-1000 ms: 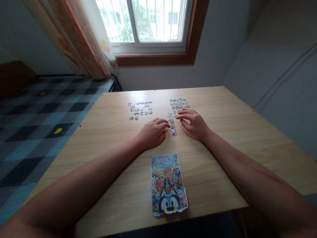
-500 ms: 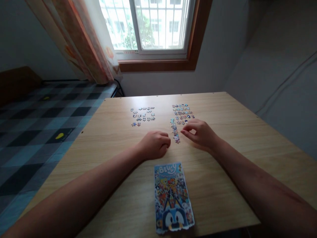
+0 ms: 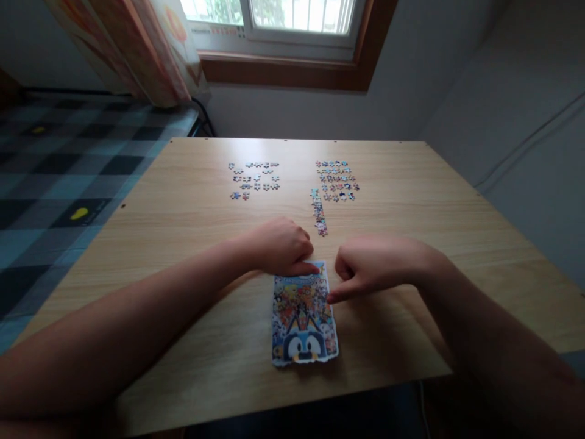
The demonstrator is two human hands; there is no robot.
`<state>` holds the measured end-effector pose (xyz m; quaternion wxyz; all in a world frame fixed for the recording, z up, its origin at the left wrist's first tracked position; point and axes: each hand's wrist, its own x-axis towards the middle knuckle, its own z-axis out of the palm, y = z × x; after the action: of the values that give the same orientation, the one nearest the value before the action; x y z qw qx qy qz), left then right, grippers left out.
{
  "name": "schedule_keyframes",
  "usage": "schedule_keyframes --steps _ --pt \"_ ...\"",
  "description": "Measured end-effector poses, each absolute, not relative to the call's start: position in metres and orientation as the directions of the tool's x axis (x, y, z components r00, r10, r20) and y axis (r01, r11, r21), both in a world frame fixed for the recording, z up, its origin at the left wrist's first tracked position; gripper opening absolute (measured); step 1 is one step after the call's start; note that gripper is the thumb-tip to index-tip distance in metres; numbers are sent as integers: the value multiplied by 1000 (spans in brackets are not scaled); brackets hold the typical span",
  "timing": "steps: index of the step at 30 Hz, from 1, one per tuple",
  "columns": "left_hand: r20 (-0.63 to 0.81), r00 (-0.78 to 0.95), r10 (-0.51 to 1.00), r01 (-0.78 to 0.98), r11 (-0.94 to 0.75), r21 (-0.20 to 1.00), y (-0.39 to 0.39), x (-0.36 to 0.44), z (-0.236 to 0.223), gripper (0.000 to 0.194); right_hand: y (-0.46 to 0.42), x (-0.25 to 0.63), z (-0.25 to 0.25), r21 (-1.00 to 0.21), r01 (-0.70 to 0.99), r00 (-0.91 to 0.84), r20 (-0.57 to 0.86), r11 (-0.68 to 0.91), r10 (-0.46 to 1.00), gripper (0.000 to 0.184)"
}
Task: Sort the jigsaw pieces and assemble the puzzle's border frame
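A printed Bluey picture sheet (image 3: 305, 317) with a ragged bottom edge lies on the table near me. My left hand (image 3: 281, 247) is at its top edge, fingers curled and the thumb lying across the title. To the right, my right hand (image 3: 379, 262) is bent at the wrist with folded fingers, its outstretched thumb touching or nearly touching the sheet's right edge. I see nothing held in either hand. Beyond them runs a narrow strip of joined jigsaw pieces (image 3: 319, 213). Loose jigsaw pieces in rows (image 3: 337, 180) sit just past it on the right.
Another group of loose jigsaw pieces (image 3: 256, 178) is at the far left of the wooden table (image 3: 183, 225). A bed with a checked cover (image 3: 91, 158) stands left of the table. Behind are a window (image 3: 297, 36) and a curtain (image 3: 155, 55).
Both hands have come back from the jigsaw strip to the picture sheet. My right hand has turned from a pinch to folded fingers with the thumb out. The view has tilted down.
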<state>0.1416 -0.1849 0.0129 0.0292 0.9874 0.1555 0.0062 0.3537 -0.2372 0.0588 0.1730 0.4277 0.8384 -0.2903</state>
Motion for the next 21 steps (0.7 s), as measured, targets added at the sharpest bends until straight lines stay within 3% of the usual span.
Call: schedule_keyframes --steps 5,21 --pt "53 920 388 383 -920 85 -172 135 9 45 -253 335 58 -325 798 -600 -511 508 616 46" --pt "60 920 388 376 -915 146 -169 134 5 47 -259 335 59 -389 760 -648 -515 520 561 23"
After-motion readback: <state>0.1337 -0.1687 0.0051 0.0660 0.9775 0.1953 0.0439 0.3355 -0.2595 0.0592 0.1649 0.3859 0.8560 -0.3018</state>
